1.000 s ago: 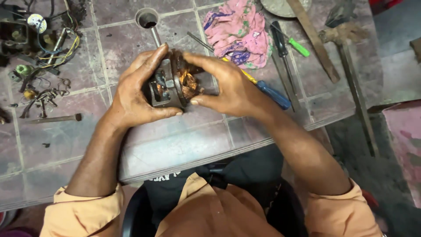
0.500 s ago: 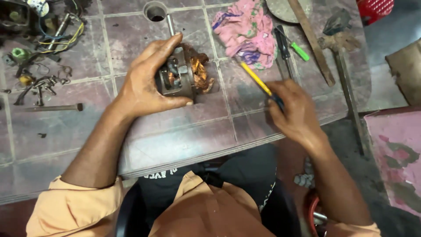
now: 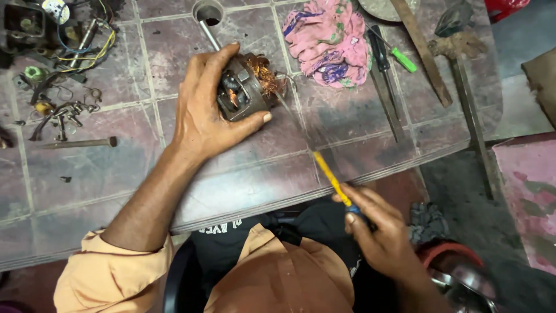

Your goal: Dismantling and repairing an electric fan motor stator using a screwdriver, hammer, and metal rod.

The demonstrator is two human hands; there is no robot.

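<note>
On the tiled worktop point(image 3: 87, 174), near its middle, the left hand point(image 3: 202, 116) lies over a small electric motor point(image 3: 246, 87), its fingers point(image 3: 215, 61) wrapped across the top and the thumb pressed along the near side, so the grip is closed on the metal housing. Copper windings show at the motor's right end, and its thin shaft points up toward a round hole point(image 3: 207, 11) in the worktop. Past the near edge of the worktop, over the lap, the right hand point(image 3: 382, 232) has its fingers closed around the blue handle of a screwdriver point(image 3: 331, 177); the yellow part of the handle sticks out above the hand, and the slim blade slants up and to the left, its tip close beside the motor's winding end, though whether it touches cannot be told. Beyond the motor lies a crumpled pink rag point(image 3: 330, 40), and just right of it a dark-handled tool point(image 3: 385, 81) and a green-handled screwdriver point(image 3: 402, 59) rest side by side. Further right are a long rusty bar point(image 3: 423, 52) and a hammer point(image 3: 463, 75) with its handle reaching toward the near edge. At the far left corner sits a tangle of wires and small parts point(image 3: 63, 52), with a loose bolt point(image 3: 75, 142) lying flat nearer the arm.
</note>
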